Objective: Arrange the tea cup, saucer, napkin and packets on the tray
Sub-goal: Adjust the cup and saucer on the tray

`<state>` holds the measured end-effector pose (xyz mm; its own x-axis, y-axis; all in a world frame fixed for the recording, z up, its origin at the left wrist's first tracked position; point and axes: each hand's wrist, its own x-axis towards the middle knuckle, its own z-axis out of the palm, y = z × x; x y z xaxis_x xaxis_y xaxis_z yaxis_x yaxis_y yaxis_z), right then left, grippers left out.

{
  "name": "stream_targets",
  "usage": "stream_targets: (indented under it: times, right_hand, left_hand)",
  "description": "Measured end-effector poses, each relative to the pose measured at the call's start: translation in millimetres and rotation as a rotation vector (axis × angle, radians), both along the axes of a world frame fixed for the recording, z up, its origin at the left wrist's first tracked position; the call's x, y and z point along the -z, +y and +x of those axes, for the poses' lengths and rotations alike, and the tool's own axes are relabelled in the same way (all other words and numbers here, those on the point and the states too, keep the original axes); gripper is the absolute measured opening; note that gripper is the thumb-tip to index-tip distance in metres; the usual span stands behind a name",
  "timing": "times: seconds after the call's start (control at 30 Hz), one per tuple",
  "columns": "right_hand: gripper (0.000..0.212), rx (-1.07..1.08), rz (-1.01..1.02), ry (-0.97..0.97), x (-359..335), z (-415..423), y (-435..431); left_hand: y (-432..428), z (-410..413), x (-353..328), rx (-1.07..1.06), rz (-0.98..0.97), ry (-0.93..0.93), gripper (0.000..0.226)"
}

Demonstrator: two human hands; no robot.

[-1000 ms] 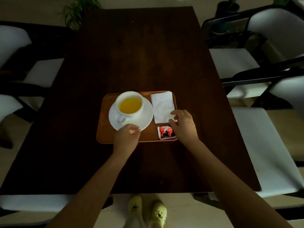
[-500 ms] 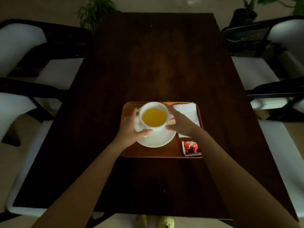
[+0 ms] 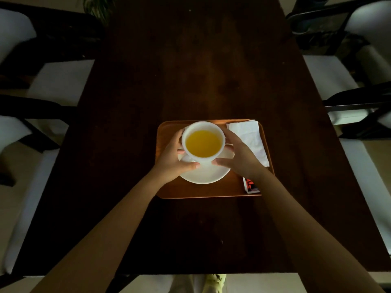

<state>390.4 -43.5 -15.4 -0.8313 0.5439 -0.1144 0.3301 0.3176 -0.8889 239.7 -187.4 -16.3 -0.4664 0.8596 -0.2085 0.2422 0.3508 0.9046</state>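
Table (image 3: 201, 60): dark wood, dim room, pale chairs at both long sides.
Tray (image 3: 169, 189): orange-brown, near the table's near edge, centred.
Left hand (image 3: 171, 159): fingers curled against the tea cup's left side.
Tea cup (image 3: 203, 141): white, yellow liquid, over the saucer (image 3: 205, 174); contact unclear.
Right hand (image 3: 239, 157): wrapped on the cup's right side.
Napkin (image 3: 249, 138): tray's far right corner.
Packet (image 3: 250, 186): near right corner, partly hidden by the wrist.
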Motion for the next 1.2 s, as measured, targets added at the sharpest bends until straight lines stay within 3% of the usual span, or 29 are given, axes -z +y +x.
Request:
stream_targets:
  times: [0.3,0.67,1.0,1.07,1.13,1.2]
  right_hand:
    - [0.084,0.140,0.087,0.029,7,7,-25]
    - [0.083,0.260,0.184,0.007,15,11,-46]
    - [0.082,0.274,0.210,-0.095,10,14,-53]
    - [0.066,0.395,0.235,-0.101,7,20,-52]
    - [0.049,0.554,0.226,-0.129,2,23,-53]
    - [0.039,0.629,0.221,-0.214,2,23,-53]
  left_hand:
    - [2,-24,0,0.159,-0.067,-0.086,0.087]
    - [12,-41,1,0.336,-0.132,-0.029,0.092]
    - [6,-60,-8,0.349,-0.162,-0.100,0.101]
    - [2,-73,-15,0.204,-0.158,-0.089,0.085]
    - [5,-81,-15,-0.001,-0.151,0.057,0.055]
    - [14,-81,-11,-0.098,-0.196,0.187,0.042]
